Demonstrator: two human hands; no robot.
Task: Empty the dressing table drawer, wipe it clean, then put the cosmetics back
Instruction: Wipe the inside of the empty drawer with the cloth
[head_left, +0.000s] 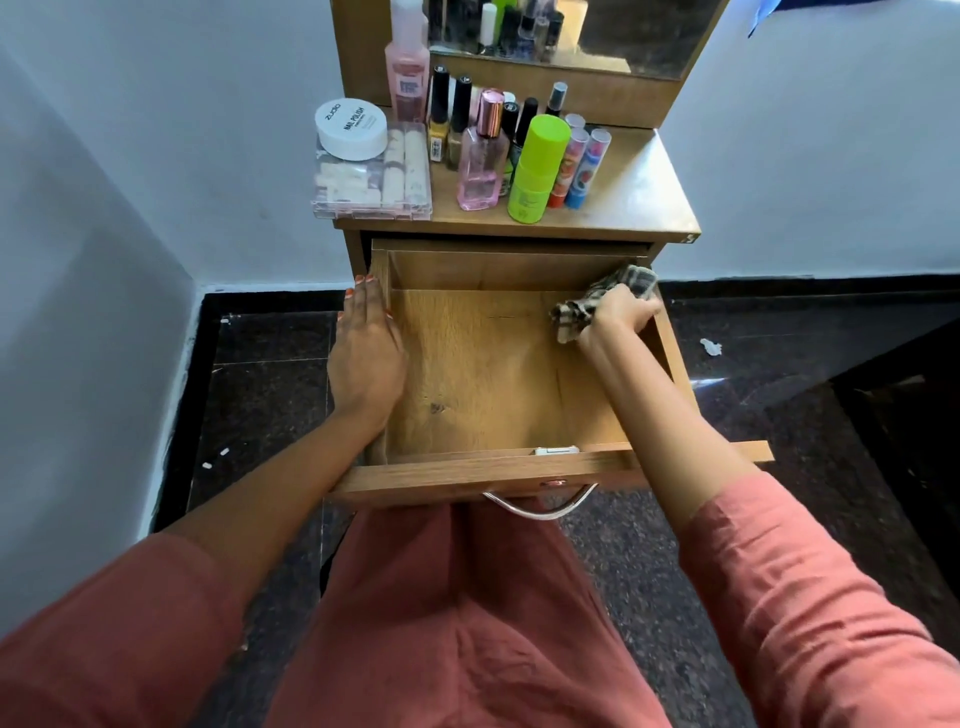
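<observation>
Brown wooden drawer (483, 374) pulled out; right hand (618, 314) grips a checked cloth (631, 280) in its rear corner, left hand (366, 348) lies flat on its left wall. The wooden counter (639, 192) carries cosmetics bottles (537, 166) (white walls (156, 130), dark speckled floor (779, 415)).

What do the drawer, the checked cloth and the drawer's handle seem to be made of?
Drawer: wood or wood-look laminate, matte; grain and a knot show. Cloth: soft woven fabric, crumpled in the right hand. Handle: probably metal, with a bright silvery shine.
</observation>
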